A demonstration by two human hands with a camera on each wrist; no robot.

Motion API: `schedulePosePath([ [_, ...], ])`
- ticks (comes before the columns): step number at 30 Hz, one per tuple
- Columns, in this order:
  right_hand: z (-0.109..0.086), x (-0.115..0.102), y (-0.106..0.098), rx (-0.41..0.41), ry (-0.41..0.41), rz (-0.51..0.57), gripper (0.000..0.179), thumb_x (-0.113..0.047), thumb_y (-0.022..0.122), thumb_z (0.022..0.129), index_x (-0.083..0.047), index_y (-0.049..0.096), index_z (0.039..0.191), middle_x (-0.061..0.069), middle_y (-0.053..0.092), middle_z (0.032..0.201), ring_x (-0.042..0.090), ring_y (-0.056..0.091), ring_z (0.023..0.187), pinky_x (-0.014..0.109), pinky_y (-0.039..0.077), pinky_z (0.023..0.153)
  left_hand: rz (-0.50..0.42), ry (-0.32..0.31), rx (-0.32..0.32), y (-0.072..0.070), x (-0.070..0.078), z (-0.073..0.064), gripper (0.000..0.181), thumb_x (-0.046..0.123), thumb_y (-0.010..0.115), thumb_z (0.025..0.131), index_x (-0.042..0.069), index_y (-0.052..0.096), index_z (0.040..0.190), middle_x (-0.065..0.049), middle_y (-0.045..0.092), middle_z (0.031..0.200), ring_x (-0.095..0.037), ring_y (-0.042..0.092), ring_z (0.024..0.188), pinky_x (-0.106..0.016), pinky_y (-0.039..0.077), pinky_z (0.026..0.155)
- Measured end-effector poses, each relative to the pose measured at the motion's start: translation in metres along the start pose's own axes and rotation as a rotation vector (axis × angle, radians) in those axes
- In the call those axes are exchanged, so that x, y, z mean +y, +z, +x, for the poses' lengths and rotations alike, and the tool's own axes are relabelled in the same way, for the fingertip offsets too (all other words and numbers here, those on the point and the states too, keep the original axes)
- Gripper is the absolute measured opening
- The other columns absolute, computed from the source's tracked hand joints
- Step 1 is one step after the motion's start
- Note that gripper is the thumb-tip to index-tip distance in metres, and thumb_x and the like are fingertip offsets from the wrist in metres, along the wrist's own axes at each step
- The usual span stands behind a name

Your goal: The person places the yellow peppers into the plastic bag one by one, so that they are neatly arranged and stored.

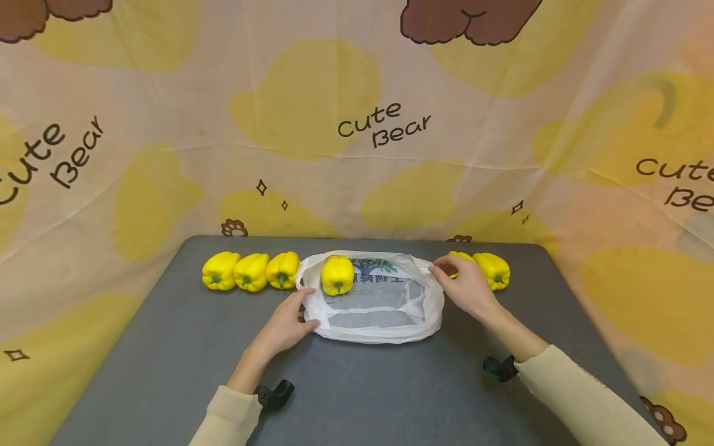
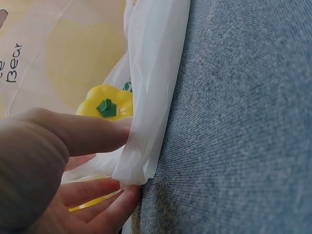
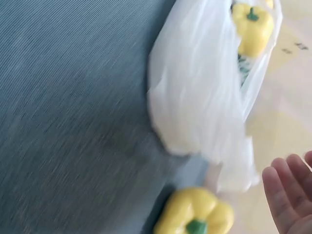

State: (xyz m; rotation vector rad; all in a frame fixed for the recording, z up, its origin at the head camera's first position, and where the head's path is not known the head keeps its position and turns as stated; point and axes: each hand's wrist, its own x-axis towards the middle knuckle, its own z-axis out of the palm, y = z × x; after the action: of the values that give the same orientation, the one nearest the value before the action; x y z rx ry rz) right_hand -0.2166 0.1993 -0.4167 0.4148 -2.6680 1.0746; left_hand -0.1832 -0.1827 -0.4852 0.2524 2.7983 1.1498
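A white plastic bag [image 1: 375, 334] lies spread on the table with its mouth facing up, and a yellow bell pepper [image 1: 337, 275] sits inside at its left. My left hand [image 1: 287, 322] holds the bag's left rim between thumb and fingers; in the left wrist view the bunched plastic [image 2: 153, 87] hides some fingers. At the bag's right rim is my right hand [image 1: 468, 288]. In the right wrist view its straight fingers [image 3: 287, 187] stand a little apart from the plastic. Behind this hand are two yellow peppers [image 1: 493, 271], one partly hidden.
Three yellow peppers [image 1: 220, 271] stand in a row left of the bag, the nearest close against it. The dark grey table [image 1: 368, 396] ends at a printed cloth backdrop [image 1: 312, 204]. Black straps [image 1: 274, 394] are on both wrists.
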Motion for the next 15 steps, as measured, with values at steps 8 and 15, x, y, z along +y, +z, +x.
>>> schedulePosePath([
  [8,-0.009,0.028,-0.026,0.082,-0.036,-0.077,0.016,-0.017,0.073,0.094,-0.003,0.075,0.102,0.008,0.074,0.092,0.027,0.069,0.083,0.039,0.056,0.071,0.002,-0.014,-0.006,0.002,-0.001,0.001,0.066,0.013,0.077,0.091,0.009,0.045,0.150,-0.020,0.043,0.153,-0.034,0.062,0.115,-0.049,0.054,0.097],
  [15,-0.011,0.052,-0.045,0.153,0.009,-0.124,0.024,-0.018,0.072,0.094,0.002,0.073,0.107,0.015,0.074,0.097,0.031,0.069,0.085,0.040,0.054,0.071,-0.001,-0.007,-0.010,0.001,-0.001,0.002,0.066,0.012,0.076,0.091,0.008,0.045,0.150,-0.020,0.044,0.153,-0.034,0.061,0.117,-0.049,0.053,0.098],
])
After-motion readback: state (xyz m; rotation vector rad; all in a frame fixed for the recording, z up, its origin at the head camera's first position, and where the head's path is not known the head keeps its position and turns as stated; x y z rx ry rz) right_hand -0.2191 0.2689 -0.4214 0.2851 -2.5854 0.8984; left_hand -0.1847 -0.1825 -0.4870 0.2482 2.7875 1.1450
